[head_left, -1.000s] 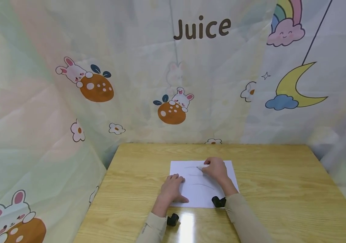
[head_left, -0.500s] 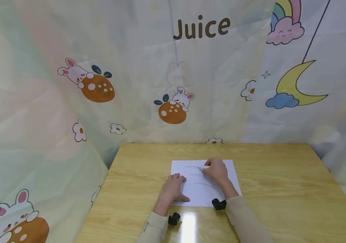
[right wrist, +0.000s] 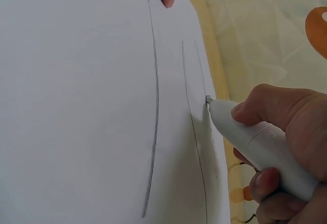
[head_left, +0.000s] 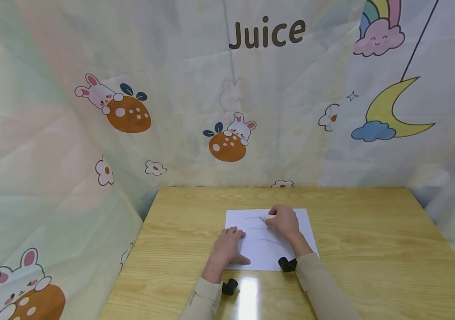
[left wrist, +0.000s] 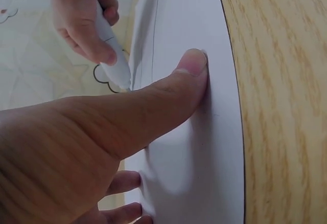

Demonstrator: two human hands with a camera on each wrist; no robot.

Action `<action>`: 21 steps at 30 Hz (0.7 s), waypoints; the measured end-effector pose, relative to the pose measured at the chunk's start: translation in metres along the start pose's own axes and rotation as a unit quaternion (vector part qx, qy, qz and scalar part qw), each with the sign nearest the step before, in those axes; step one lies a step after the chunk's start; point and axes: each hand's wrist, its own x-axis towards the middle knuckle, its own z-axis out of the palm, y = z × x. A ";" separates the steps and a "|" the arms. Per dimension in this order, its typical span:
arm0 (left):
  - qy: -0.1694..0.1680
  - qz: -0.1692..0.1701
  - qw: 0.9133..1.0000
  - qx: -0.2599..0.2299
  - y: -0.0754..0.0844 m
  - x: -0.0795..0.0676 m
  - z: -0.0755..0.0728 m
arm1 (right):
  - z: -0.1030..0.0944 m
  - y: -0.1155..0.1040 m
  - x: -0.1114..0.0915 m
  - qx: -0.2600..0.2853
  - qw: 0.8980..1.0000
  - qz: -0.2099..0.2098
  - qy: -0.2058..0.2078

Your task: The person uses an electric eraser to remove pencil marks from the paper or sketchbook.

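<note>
White Pen-Shaped Tool: Held at Paper

The white pen-shaped tool (right wrist: 263,144) has a thick, smooth body, one seam and a tapered nose with a small grey tip. The right hand (head_left: 285,221) pinches it, tip at the farthest of three curved lines (right wrist: 157,91) on white paper (head_left: 257,257). The left hand (head_left: 227,246), fingers spread, grips nothing and rests on the sheet.

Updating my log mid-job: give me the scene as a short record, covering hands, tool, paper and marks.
Left hand: thumb and fingertips on the paper's left part
Right hand: grips the white tool
Tool tip: at the line farthest from the person
Paper: flat on the table
Lines: three, the nearest one thickest
</note>
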 end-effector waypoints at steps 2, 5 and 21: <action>-0.004 -0.001 1.000 0.001 0.000 0.000 0.000 | -0.001 0.001 -0.001 0.001 1.000 0.000 -0.003; -0.005 0.001 1.000 0.004 0.001 0.001 0.000 | -0.003 0.001 -0.002 0.000 1.000 0.004 -0.002; -0.003 0.001 1.000 0.007 0.001 0.000 -0.002 | 0.000 -0.002 0.002 -0.011 1.000 -0.001 -0.012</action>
